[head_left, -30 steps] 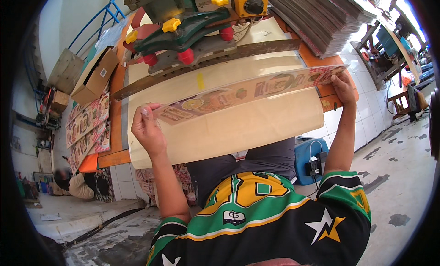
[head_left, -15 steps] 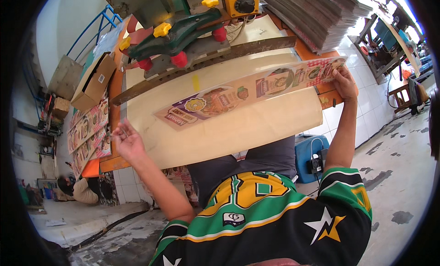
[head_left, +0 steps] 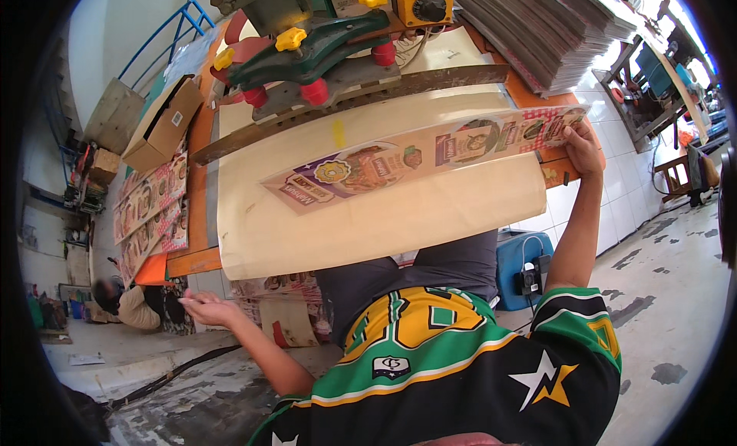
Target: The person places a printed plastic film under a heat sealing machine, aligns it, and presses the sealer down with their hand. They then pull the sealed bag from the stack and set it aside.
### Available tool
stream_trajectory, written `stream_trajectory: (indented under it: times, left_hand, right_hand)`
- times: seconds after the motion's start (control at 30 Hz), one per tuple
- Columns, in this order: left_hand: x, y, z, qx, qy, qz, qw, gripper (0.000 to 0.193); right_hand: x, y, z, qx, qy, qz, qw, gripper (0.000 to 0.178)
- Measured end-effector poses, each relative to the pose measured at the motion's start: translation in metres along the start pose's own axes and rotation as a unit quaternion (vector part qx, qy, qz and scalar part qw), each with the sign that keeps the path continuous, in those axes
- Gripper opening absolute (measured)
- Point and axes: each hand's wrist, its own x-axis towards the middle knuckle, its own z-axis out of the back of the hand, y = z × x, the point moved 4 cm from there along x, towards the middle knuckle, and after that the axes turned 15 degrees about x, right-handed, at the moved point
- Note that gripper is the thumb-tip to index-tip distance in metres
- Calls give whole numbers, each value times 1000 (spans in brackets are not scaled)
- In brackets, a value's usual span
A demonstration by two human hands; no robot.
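A long printed plastic strip (head_left: 368, 166) with pictures of food lies slantwise across the pale cream sheet (head_left: 384, 223) on the work table. My right hand (head_left: 585, 148) pinches the strip's right end between thumb and fingers, at the table's right side. Off the table's front left edge, low beside my leg, my left hand (head_left: 209, 308) is palm up with loosely stretched fingers and nothing visible in it. Behind the strip, a long metal bar (head_left: 430, 79) spans the table beneath a green machine clamp (head_left: 315, 58) with red feet and yellow knobs.
A tall stack of sheets (head_left: 545, 31) stands at the back right. An open cardboard box (head_left: 165, 123) and printed sheets (head_left: 150, 204) are at the left. A yellow control box (head_left: 422, 4) sits behind the clamp. A blue case (head_left: 516, 265) stands by my right leg; another person (head_left: 138, 306) crouches far left.
My left hand has dropped from the table's left edge, down and toward me. My right hand keeps its hold on the strip, which lies nearly the same.
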Motion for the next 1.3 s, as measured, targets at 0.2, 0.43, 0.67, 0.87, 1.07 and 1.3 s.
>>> stream_trajectory:
  times: [0.2,0.43,0.67,0.87,1.07,1.3]
  left_hand:
    - [-75,185,49,244,31,-96,964,44]
    - [-218,307,68,429,478,88,761,24]
    - [-208,304,60,500,519,127,682,17]
    - [-126,295,52,266,292,23,919,15]
    - [-77,246,44,123,133,155,971,15]
    - [-29,190,63,119,15,129,984,20]
  right_hand:
    - [1,-1,-3,9,4,4,1000,39]
    - [7,-1,-6,-1,19,4,1000,41]
    - [1,0,-7,13,-2,2,1000,39]
    - [6,-5,2,44,7,9,999,42]
    - [4,-5,6,53,-3,3,999,37]
    - [-2,-3,-44,-130,-2,-84,988,32]
